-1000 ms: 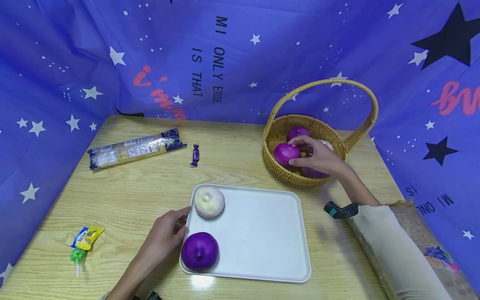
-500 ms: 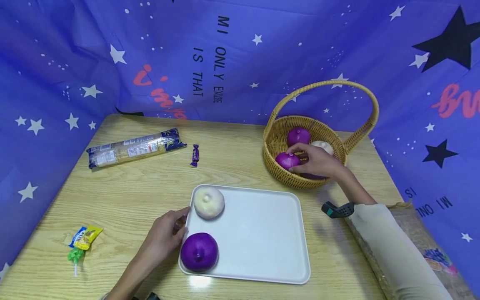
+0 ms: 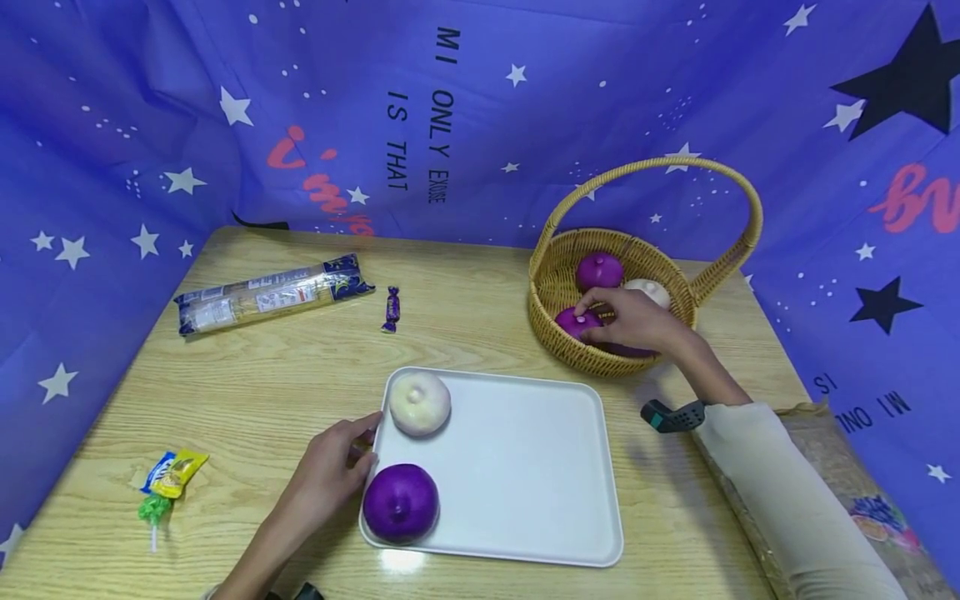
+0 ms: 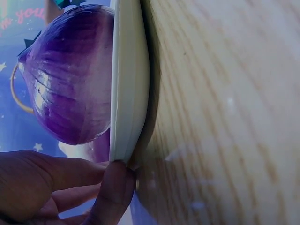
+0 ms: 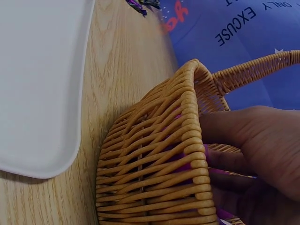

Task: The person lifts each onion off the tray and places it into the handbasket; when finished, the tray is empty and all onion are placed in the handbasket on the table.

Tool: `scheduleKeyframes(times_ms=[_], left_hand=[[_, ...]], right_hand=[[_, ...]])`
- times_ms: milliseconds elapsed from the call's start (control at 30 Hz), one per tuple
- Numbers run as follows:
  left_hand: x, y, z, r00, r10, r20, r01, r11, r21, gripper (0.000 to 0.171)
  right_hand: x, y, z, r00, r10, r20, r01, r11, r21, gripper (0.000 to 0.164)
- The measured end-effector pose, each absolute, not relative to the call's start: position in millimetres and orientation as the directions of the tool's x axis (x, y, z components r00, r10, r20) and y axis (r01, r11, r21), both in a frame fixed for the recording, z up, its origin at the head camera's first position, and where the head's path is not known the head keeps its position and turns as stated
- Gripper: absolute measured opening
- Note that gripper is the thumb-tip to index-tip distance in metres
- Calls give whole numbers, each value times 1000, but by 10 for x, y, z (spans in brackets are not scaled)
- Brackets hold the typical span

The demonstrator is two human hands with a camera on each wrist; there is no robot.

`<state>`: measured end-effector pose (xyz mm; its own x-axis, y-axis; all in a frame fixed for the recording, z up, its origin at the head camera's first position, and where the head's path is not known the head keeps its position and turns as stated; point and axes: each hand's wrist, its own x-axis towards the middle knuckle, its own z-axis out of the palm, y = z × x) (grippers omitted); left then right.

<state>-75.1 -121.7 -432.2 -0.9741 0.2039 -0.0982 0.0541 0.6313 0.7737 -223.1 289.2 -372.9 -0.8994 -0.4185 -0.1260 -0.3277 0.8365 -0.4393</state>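
Note:
My right hand [image 3: 633,321] reaches into a wicker basket [image 3: 551,337], thumb and fingers around a purple onion [image 3: 573,322] at its near left side. In the right wrist view the basket wall [image 5: 154,154] hides most of that onion. Also in the basket are another purple onion [image 3: 599,270], a white onion [image 3: 649,292] and a dark purple shape mostly hidden under my hand. My left hand [image 3: 330,462] pinches the left rim of a white tray [image 3: 525,467]. On the tray's left side sit a white onion [image 3: 419,404] and a large purple onion [image 3: 401,503].
Back left lies a long clear packet [image 3: 273,296] with blue ends, near a purple wrapped candy [image 3: 392,310]. Small yellow and blue packets [image 3: 178,472] and a green lollipop [image 3: 154,510] are at the left. A brown bag [image 3: 840,475] lies under my right forearm. The tall basket handle [image 3: 667,162] arches upward.
My right hand has lowered the purple onion deeper into the basket, uncovering the white onion behind it. The left hand stays at the tray rim.

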Motion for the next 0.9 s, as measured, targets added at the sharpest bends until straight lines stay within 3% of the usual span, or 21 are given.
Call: scheduleKeyframes(times_ms=[433,767,900], left_hand=[[-745,-1232,-4327,-972,215,-93,64,627,776,52],[-747,-1239,-4330,-972,216,-91,66,623,780,52],[-743,-1234,-4338,-972,217,-91,65,620,782,52]], right_hand=[[-2120,2874,-3652,-922,-386,-27,-337,835,-435,48],[-1958,2516,-3544,-874,-442,203,-479,709,-518,43],[-1913,2378,-3549,-877,-427,221,-461,614,-641,36]])
